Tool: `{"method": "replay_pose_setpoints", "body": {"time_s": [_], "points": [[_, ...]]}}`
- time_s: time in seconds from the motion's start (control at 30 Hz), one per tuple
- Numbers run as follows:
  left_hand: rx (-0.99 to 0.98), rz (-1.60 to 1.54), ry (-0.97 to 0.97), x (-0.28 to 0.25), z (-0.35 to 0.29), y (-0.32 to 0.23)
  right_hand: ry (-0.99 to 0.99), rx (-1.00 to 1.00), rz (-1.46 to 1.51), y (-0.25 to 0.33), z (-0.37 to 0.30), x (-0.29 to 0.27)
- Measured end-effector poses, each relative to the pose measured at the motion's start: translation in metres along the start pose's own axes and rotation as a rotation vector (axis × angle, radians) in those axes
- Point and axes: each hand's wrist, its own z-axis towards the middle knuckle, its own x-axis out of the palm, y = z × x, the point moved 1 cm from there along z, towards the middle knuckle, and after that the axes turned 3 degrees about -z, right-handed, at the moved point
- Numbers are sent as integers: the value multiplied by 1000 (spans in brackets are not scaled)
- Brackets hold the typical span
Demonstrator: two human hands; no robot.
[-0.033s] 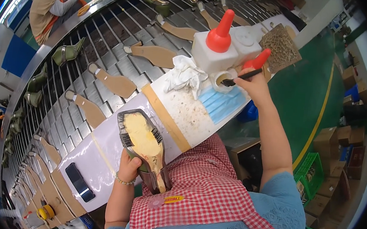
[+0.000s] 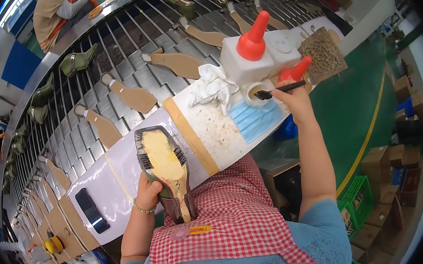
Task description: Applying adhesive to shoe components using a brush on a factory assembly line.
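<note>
My left hand [image 2: 148,193] is closed around the side of a dark green shoe upper on a last [image 2: 164,154], sole side up. The upper's cream underside faces me, with dark gathered edges at the toe. My right hand [image 2: 296,100] grips a black-handled brush [image 2: 289,87], its tip inside the mouth of a small white jar [image 2: 247,95]. Beside the jar rest a crumpled white cloth [image 2: 210,87] and a blue face mask [image 2: 256,120]. Behind it stands a white bottle with a red cone cap [image 2: 252,43]; a second red nozzle [image 2: 296,70] leans close to my right fingers.
Tan insoles [image 2: 128,95] lie on the slatted metal conveyor [image 2: 162,92]. Green shoe uppers [image 2: 78,60] hang along its far rail. A dark phone [image 2: 92,210] lies on the board at left. Across the conveyor a masked person [image 2: 55,12] works. Green crates [image 2: 360,200] and cartons stand at right.
My right hand and the brush have shifted very slightly to the right, the brush tip staying in the jar. My left hand and the shoe upper have barely moved.
</note>
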Motion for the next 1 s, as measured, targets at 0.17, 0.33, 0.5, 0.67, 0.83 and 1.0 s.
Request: {"method": "replay_pose_setpoints", "body": {"time_s": [0.17, 0.33, 0.5, 0.67, 0.83, 1.0], "points": [[47, 7, -40, -5, 3, -1, -25, 560, 911, -15, -18, 3], [104, -97, -73, -11, 9, -5, -139, 759, 1019, -43, -13, 17], [44, -139, -191, 12, 17, -13, -97, 667, 1360, -60, -11, 11], [-143, -349, -15, 26, 34, -5, 110, 219, 1082, 65, -66, 9], [-192, -269, -32, 42, 27, -18, 531, 96, 787, 123, -131, 54], [-165, -152, -3, 49, 21, -29, 726, 53, 623, 131, -154, 78]]}}
